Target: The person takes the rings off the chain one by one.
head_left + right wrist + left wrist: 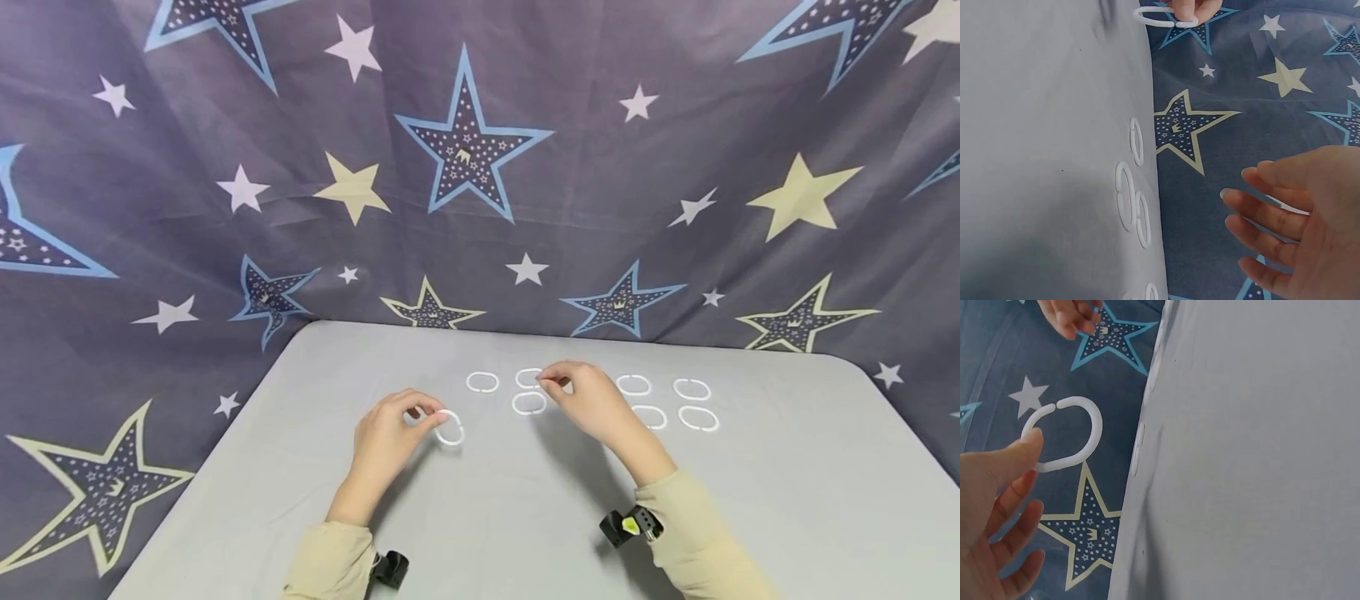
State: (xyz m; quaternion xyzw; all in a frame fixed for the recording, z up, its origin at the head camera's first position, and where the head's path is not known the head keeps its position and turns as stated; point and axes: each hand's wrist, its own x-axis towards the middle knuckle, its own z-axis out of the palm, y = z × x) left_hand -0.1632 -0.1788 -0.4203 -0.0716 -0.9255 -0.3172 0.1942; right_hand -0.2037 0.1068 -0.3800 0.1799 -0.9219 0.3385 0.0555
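Note:
My left hand [388,435] is raised above the left part of the grey table and pinches a white oval ring [462,432] between thumb and fingers. A small gap splits the ring's edge in the left wrist view. My right hand [594,406] hovers near the back of the table, its fingers loosely bent and nothing visible in them. Beneath and beside it, white rings lie flat in two rough rows. A front-row ring [529,414] sits just left of the right fingertips, and another ring [482,372] lies further left. The right hand partly covers the ring behind its fingertips.
More white rings, such as the front right one [698,430], lie right of my right hand. The grey table [480,525] ends at a dark curtain [570,208] printed with stars. A dark camera [392,570] is strapped to my left wrist.

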